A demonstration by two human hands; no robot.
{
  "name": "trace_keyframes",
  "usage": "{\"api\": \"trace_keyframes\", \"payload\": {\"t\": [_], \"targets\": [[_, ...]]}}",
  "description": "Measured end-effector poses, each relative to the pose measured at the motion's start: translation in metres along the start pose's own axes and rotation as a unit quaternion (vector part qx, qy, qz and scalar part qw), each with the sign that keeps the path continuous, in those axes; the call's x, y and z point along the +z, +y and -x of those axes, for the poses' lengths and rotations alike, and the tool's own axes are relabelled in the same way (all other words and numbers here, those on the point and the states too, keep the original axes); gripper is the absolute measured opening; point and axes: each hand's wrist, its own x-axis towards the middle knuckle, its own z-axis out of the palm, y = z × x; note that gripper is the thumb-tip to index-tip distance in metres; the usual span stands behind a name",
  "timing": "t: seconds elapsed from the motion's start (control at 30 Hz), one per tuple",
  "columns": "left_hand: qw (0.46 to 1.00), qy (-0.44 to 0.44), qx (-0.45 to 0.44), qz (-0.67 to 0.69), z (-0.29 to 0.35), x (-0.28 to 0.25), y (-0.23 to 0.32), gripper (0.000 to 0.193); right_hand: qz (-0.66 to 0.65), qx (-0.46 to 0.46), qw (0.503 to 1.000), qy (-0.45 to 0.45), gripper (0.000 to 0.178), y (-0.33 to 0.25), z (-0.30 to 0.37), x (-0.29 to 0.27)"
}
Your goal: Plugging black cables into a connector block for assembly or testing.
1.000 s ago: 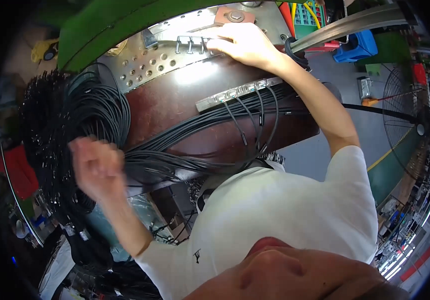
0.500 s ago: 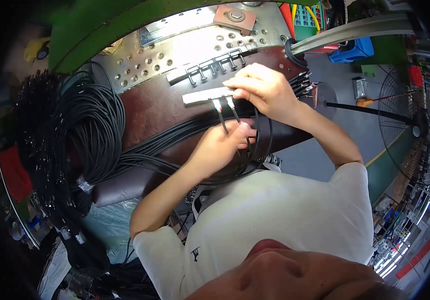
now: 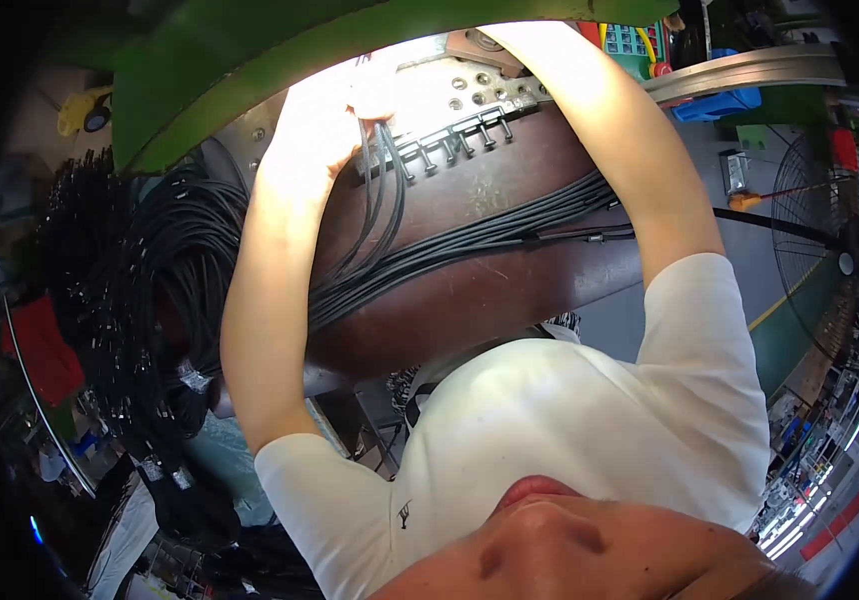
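Note:
My left hand (image 3: 338,118) is raised to the bright metal plate (image 3: 437,92), under the curved green machine frame (image 3: 240,85). Strong light washes it out, but its fingers close around a few thin black cables (image 3: 391,190) that hang down toward me. The cables' upper ends are lost in the glare. My right forearm (image 3: 618,110) reaches up at the right, and the hand itself is hidden behind the green frame. Just right of the left hand, a black rack with several short pegs (image 3: 456,142) lies along the plate's near edge.
A long bundle of black cables (image 3: 470,232) crosses the dark red padded surface (image 3: 430,325). Thick coils of black cable (image 3: 185,250) hang at the left. A curved metal rail (image 3: 750,72), blue object (image 3: 718,104) and wire fan (image 3: 820,230) are at the right.
Both hands have moved up and away from me, off the red surface to the plate, the right one passing behind the green frame. The pale strip held before is out of sight.

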Motion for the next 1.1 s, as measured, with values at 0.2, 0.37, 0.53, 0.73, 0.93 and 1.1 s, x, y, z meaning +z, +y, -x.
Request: {"api": "trace_keyframes", "payload": {"t": [0.2, 0.37, 0.53, 0.73, 0.93, 1.1], "targets": [[0.349, 0.178, 0.292, -0.872, 0.025, -0.019, 0.035, 0.028, 0.035, 0.028, 0.997, -0.065, 0.018, -0.051, 0.02, -0.014], [0.041, 0.046, 0.418, -0.906, 0.0, -0.035, 0.035, 0.02, 0.064, 0.073, 0.988, -0.119, 0.018, -0.038, 0.02, 0.003], [0.102, 0.045, 0.278, -0.954, -0.004, -0.024, 0.031, 0.019, 0.101, 0.115, 0.973, -0.171, 0.018, -0.021, 0.029, 0.007], [0.098, 0.113, 0.254, -0.956, 0.002, -0.006, 0.031, 0.026, 0.09, 0.093, 0.98, -0.15, 0.019, -0.02, 0.033, 0.019], [0.048, 0.073, 0.351, -0.932, 0.002, -0.038, 0.042, 0.027, 0.105, 0.131, 0.968, -0.184, 0.02, -0.021, 0.04, 0.025], [0.076, 0.106, 0.312, -0.941, 0.0, -0.043, 0.034, 0.033, 0.088, 0.168, 0.967, -0.172, 0.021, -0.012, 0.043, 0.02]]}}
